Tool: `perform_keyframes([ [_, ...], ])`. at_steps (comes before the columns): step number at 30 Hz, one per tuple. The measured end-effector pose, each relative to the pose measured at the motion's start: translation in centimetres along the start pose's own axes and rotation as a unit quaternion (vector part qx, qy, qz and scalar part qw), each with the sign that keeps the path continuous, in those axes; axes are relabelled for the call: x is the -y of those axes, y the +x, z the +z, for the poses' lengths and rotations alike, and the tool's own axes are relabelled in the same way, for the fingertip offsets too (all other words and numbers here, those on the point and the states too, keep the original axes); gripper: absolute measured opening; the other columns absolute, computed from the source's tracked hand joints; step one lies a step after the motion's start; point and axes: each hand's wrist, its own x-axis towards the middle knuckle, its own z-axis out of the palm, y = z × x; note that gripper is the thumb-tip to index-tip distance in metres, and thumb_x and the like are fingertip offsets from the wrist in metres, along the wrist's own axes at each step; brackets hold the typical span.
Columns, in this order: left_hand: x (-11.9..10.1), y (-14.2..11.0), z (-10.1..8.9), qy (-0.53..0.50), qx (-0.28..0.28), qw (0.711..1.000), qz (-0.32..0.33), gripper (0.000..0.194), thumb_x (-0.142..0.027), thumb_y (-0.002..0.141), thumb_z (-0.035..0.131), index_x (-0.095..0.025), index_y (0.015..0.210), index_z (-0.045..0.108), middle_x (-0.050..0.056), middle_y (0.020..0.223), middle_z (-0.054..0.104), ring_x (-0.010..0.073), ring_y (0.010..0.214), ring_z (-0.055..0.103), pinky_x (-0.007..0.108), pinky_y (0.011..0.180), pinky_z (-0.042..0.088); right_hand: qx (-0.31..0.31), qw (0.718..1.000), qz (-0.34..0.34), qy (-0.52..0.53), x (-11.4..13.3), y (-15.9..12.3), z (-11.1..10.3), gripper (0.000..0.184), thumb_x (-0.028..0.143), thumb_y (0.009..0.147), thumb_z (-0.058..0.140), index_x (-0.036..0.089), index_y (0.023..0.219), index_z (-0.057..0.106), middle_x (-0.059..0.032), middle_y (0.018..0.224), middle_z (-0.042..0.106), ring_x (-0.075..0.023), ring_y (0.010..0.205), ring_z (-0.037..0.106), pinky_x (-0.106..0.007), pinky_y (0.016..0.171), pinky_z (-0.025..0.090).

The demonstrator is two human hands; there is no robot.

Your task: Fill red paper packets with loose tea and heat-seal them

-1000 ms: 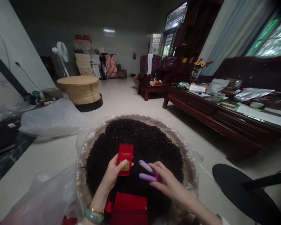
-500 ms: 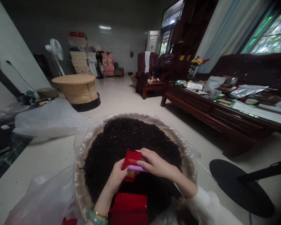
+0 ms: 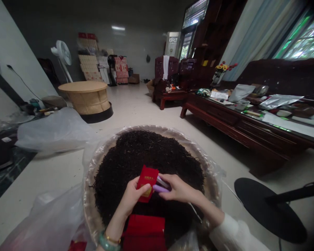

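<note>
Since the earlier shots, the right hand [image 3: 179, 191] has been drawn back a touch, so the lilac mini bag sealer [image 3: 161, 188] in it shows again, its tips up against the right edge of the red packet [image 3: 147, 183]. Calling it a sealer is a bit of a guess, tbh: the tips are partly hidden behind the packet, and whether the edge is actually pinched can't be told from this view.

The packet is gripped narrow in the left hand [image 3: 134, 197], pinched between thumb and fingers and tilted slightly. It's held up over the loose black tea [image 3: 149, 153], probably so that its edge is kept presented to the sealer and off the leaves. The sealer is held closed in the curled fingers of the right hand, with that forearm coming in from the lower right in a white sleeve [image 3: 235, 232]. The left forearm comes up from the bottom, with a jade bangle [image 3: 106, 245] and a gold bracelet [image 3: 112, 240] on the wrist.

The tea is heaped in a big round woven tray [image 3: 89, 209] lined with clear plastic sheeting [image 3: 52, 218]. A red box [image 3: 145, 226] sits just below the hands at the near side of the heap. Silver foil bags [image 3: 281, 101] are spread on a long dark wooden desk [image 3: 214, 109] off to the right.
</note>
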Motion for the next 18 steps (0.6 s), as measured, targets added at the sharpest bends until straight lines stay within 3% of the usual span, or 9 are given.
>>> perform_keyframes([
  [4, 0.1, -0.1, 0.1, 0.019, 0.028, 0.999, -0.024, 0.052, -0.041, 0.061, 0.079, -0.012, 0.102, 0.066, 0.008, 0.087, 0.074, 0.0204, 0.070, 0.067, 0.030, 0.067, 0.051, -0.037, 0.999, 0.001, 0.019, 0.6, 0.6, -1.5, 0.045, 0.028, 0.075, 0.065, 0.015, 0.118, 0.060, -0.0007, 0.089, 0.065, -0.0156, 0.077, 0.056, -0.024, 0.071, 0.043],
  [9, 0.0, -0.1, 0.5, 0.059, 0.056, 0.997, -0.014, 0.045, -0.039, 0.064, 0.077, -0.012, 0.099, 0.067, 0.006, 0.078, 0.073, 0.0208, 0.071, 0.066, 0.028, 0.067, 0.049, -0.026, 0.999, -0.017, 0.027, 2.1, 1.8, -2.2, 0.045, 0.033, 0.075, 0.068, 0.015, 0.116, 0.063, -0.0051, 0.099, 0.067, -0.0187, 0.084, 0.059, -0.027, 0.075, 0.044],
  [18, 0.7, -0.2, 0.3, 0.063, 0.049, 0.997, -0.017, 0.043, -0.037, 0.064, 0.077, -0.012, 0.097, 0.068, 0.007, 0.077, 0.073, 0.0205, 0.068, 0.066, 0.027, 0.064, 0.049, -0.010, 0.999, -0.004, 0.051, 3.1, 2.2, -1.9, 0.027, 0.029, 0.084, 0.059, 0.015, 0.105, 0.068, 0.0015, 0.079, 0.067, -0.0132, 0.067, 0.053, -0.021, 0.060, 0.037],
])
